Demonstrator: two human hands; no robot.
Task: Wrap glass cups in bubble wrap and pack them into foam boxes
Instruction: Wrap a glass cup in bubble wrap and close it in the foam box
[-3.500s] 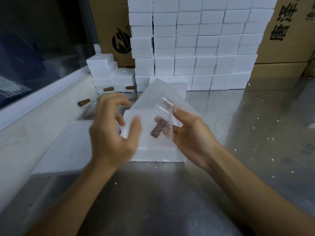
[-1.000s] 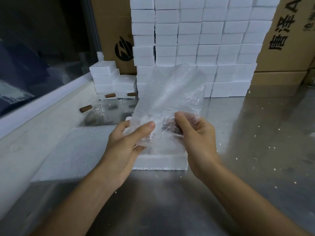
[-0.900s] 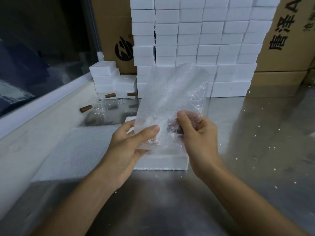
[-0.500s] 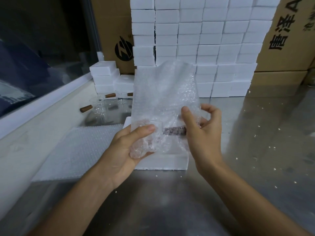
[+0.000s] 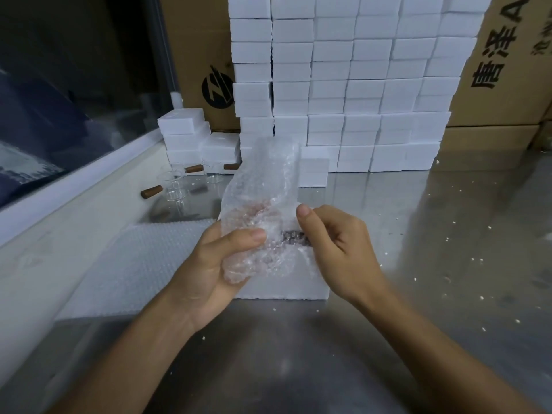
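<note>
The fingers (image 5: pixel 254 236) of the left hand (image 5: pixel 209 270) are curled around the lower part of a bubble wrap sheet (image 5: pixel 265 186), with the thumb pressed across its front. The fingers (image 5: pixel 303 211) of the right hand (image 5: pixel 340 249) are curled against the sheet's right edge, the thumb raised along it. A glass cup (image 5: pixel 268 249) is enclosed inside the sheet, and its dark handle (image 5: pixel 294 236) is visible through the wrap between the two hands. The wrapped cup is held above an open foam box (image 5: pixel 283 286) that rests on the desk (image 5: pixel 418 234). Left of the foam box, a flat bubble wrap pile (image 5: pixel 140 264) is laid. Behind the foam box and to its left, unwrapped glass cups (image 5: pixel 174 186) with brown handles are standing. Behind the foam box, stacked foam boxes (image 5: pixel 343 85) are arranged against cardboard cartons (image 5: pixel 504 70).
</note>
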